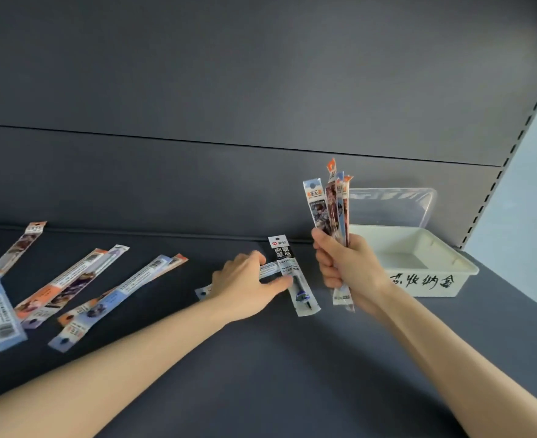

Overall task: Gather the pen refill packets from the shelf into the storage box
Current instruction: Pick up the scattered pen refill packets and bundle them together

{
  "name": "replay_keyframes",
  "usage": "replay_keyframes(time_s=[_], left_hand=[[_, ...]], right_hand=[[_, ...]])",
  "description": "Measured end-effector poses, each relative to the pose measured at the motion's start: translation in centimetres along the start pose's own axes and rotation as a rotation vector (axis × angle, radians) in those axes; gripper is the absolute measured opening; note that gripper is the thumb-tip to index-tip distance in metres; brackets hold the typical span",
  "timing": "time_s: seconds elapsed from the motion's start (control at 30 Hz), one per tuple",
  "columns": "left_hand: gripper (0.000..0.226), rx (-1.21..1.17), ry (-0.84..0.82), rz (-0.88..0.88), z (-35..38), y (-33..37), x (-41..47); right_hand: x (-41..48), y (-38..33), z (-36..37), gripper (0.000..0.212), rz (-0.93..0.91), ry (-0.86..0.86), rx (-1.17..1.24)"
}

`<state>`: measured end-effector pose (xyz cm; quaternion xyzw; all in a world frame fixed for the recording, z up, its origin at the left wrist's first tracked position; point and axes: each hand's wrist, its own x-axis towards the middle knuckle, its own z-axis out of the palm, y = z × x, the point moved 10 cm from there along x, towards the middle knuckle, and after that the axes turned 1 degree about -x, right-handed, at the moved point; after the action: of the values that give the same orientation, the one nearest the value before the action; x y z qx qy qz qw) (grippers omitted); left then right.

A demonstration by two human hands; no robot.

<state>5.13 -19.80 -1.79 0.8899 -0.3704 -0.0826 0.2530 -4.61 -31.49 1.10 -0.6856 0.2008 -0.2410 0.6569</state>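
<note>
Held packets: a bundle of pen refill packets (pixel 332 216), long narrow sleeves in blue, orange and dark print, stands upright right of centre.
Shelf packets: a black-labelled packet (pixel 292 273) lies at centre, crossing a pale packet (pixel 268 269); loose packets (pixel 71 286) lie scattered at lower left.
Right hand (pixel 346 263): fingers wrapped tight round the bundle's lower half.
Left hand (pixel 245 279): lies on the pale packet, fingers together and lightly bent, thumb stretched to the black-labelled packet.
Storage box (pixel 431 289): white, handwritten front, at right; clear lid (pixel 397 203) upright behind.
Shelf (pixel 261 374): dark, matte.
Back panel (pixel 229 90): dark grey.
</note>
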Motion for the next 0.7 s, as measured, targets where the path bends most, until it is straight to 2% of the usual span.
replay_keyframes(time_s=[0.1, 0.2, 0.33, 0.4, 0.47, 0.6, 0.7], left_hand=[[0.074, 0.047, 0.079, -0.086, 1.3, 1.3, 0.7], [0.076, 0.068, 0.145, -0.159, 1.5, 1.2, 1.0], [0.069, -0.24, 0.16, -0.225, -0.1, -0.9, 0.4], [0.068, -0.296, 0.124, -0.259, -0.6, -1.9, -0.2], [0.059, -0.311, 0.101, -0.283, -0.8, -2.4, -0.7], [0.02, -0.276, 0.033, -0.247, -0.6, -1.8, -1.2], [0.016, -0.3, 0.03, -0.192, -0.6, -1.2, -1.7]], right_hand=[[-0.4, -0.1, -0.4, 0.035, -0.011, -0.032, 0.03], [-0.9, 0.2, -0.5, 0.037, -0.012, -0.063, 0.032], [-1.4, 0.6, -0.2, 0.037, 0.013, -0.102, 0.087], [-1.7, 0.9, 0.0, 0.037, 0.039, -0.11, 0.115], [-2.0, 1.3, 0.5, 0.035, 0.056, -0.135, 0.084], [-2.5, 1.9, 0.8, 0.023, 0.071, -0.154, -0.004], [-2.3, 1.9, 0.3, 0.017, 0.073, -0.117, 0.003]])
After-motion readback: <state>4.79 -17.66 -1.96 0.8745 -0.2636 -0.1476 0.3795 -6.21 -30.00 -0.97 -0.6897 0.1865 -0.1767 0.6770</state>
